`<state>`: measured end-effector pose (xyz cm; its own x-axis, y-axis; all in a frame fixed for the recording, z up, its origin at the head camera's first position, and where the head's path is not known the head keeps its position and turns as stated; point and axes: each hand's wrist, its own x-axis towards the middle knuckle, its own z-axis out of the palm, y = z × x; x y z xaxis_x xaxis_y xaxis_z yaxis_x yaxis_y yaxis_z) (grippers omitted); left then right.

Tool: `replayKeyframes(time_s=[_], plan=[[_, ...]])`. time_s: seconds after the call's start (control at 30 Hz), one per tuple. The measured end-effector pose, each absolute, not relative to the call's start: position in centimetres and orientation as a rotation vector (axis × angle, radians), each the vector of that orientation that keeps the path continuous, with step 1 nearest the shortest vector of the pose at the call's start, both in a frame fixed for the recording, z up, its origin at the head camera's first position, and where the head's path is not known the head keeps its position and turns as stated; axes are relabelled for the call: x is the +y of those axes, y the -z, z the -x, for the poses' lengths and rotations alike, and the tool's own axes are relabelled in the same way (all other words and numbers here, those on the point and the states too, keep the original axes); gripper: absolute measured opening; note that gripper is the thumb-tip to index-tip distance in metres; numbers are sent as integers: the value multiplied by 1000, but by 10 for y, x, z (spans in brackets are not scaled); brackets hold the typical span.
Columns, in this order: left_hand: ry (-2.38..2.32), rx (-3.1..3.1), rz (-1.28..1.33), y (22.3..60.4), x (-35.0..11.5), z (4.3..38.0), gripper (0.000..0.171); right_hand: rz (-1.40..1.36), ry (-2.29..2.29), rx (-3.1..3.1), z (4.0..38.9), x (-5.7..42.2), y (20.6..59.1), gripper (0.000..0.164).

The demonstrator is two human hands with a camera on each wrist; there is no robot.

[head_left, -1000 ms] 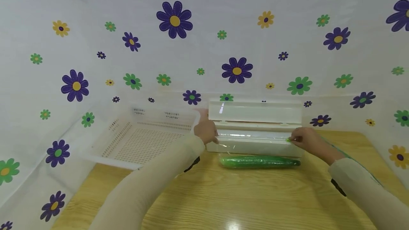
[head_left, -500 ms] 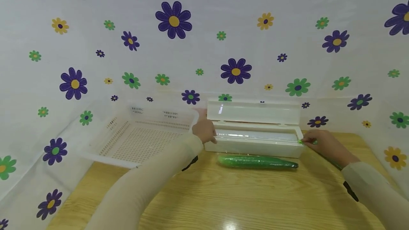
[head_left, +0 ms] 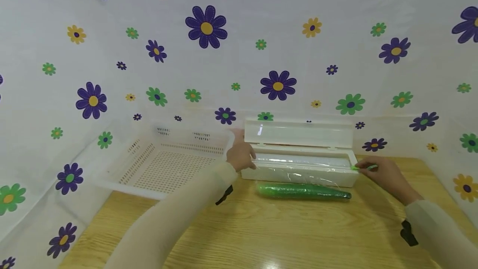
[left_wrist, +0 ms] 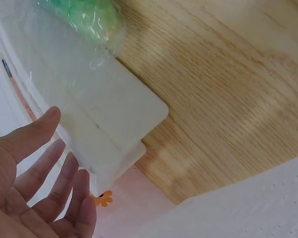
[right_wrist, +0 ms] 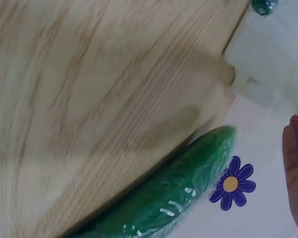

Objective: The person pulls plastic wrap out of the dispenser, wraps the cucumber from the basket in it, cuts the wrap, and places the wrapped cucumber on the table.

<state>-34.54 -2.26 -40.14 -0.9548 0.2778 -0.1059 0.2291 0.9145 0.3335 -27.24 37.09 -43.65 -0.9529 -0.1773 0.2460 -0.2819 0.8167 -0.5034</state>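
A white cling film dispenser (head_left: 298,174) stands on the table with its lid (head_left: 298,133) raised and a roll of cling film (head_left: 302,160) inside. Loose clear film hangs over its front. Just in front lies a film-wrapped cucumber (head_left: 304,191). My left hand (head_left: 240,156) is at the box's left end; in the left wrist view its fingers (left_wrist: 52,158) are loosely bent with nothing between them. At the right end, my right hand (head_left: 382,173) pinches the small green slide cutter (head_left: 354,168). The right wrist view shows only part of that hand.
A white perforated basket (head_left: 123,188) stands left of the dispenser, behind my left forearm. Another film-wrapped cucumber (right_wrist: 174,191) lies along the table's edge in the right wrist view. A flower-print sheet (head_left: 231,61) rises behind the wooden table (head_left: 284,235).
My right hand has moved right along the dispenser with the slide cutter, to its right end. The film at the front has dropped lower. My left hand has let the film go and its fingers have loosened.
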Motion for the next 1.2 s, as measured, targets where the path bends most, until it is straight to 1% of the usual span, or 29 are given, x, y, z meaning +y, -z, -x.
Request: replayKeyframes(time_s=[0.13,0.2,0.27,0.33,0.5,0.57,0.63,0.8,0.9,1.07,1.2], plan=[[-591,2938,-426,400,-22,340,48,-317,-863,-2738,264,360,434,27],[-632,2942,-452,399,-22,337,48,-291,-852,-2670,260,352,433,25],[-652,2946,-480,398,-21,335,43,-297,-808,-2604,255,342,433,20],[-660,2953,-504,397,-22,332,35,-393,-731,-2554,249,330,435,18],[-658,2937,-570,398,-25,327,14,-831,-410,-2541,234,300,449,28],[-661,2917,-599,399,-26,325,8,-914,-297,-2583,229,292,454,32],[-674,2890,-620,399,-27,324,5,-940,-195,-2634,226,287,459,34],[-679,2824,-644,400,-29,321,7,-1010,23,-2555,226,276,470,37],[-704,2779,-683,402,-31,321,9,-1037,84,-2456,228,271,475,36],[-806,2672,-774,408,-34,322,14,-999,107,-2474,229,268,477,32],[-883,2629,-801,412,-35,320,15,-960,109,-2533,229,267,479,37]])
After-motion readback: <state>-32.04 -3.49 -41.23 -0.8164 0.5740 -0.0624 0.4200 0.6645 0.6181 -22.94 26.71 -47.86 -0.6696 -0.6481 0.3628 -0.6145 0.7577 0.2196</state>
